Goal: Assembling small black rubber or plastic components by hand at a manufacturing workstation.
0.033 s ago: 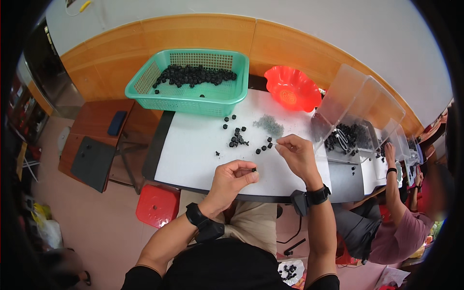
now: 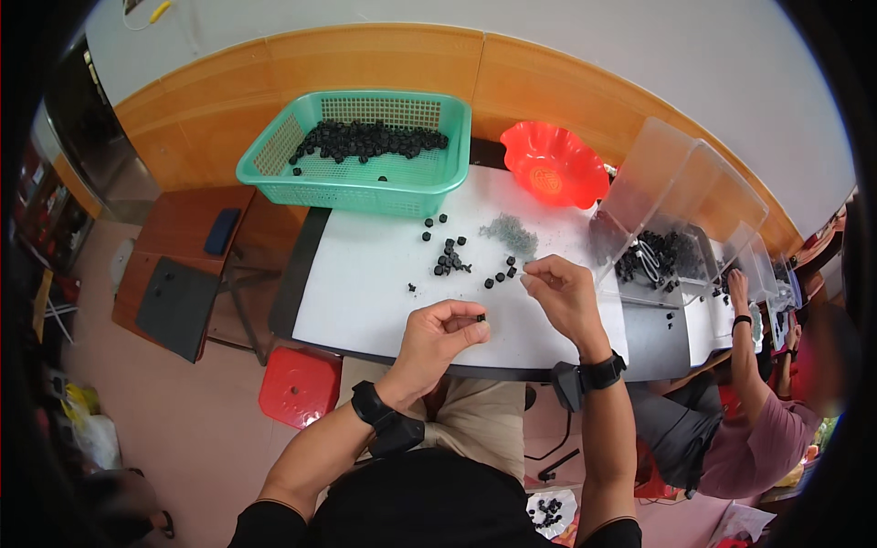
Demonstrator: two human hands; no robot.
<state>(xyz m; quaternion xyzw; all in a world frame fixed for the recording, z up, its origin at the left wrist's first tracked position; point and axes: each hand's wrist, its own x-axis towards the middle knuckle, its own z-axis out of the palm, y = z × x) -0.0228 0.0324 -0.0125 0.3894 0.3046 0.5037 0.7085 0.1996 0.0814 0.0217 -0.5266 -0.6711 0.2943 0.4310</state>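
Note:
My left hand [image 2: 440,334] pinches a small black part [image 2: 480,318] between thumb and forefinger, just above the white table [image 2: 365,283]. My right hand [image 2: 565,294] hovers to its right with its fingertips pinched together; anything between them is too small to make out. Right by those fingertips lie loose black parts [image 2: 451,257], scattered over the table's middle. A little pile of tiny grey pieces [image 2: 511,234] sits just behind them.
A green basket [image 2: 274,169] holding many black parts stands at the table's back left, a red wavy bowl [image 2: 554,164] at the back right. Clear plastic bins [image 2: 681,196] line the right side, where another person's hand [image 2: 736,289] works. A red stool [image 2: 297,385] stands below the table.

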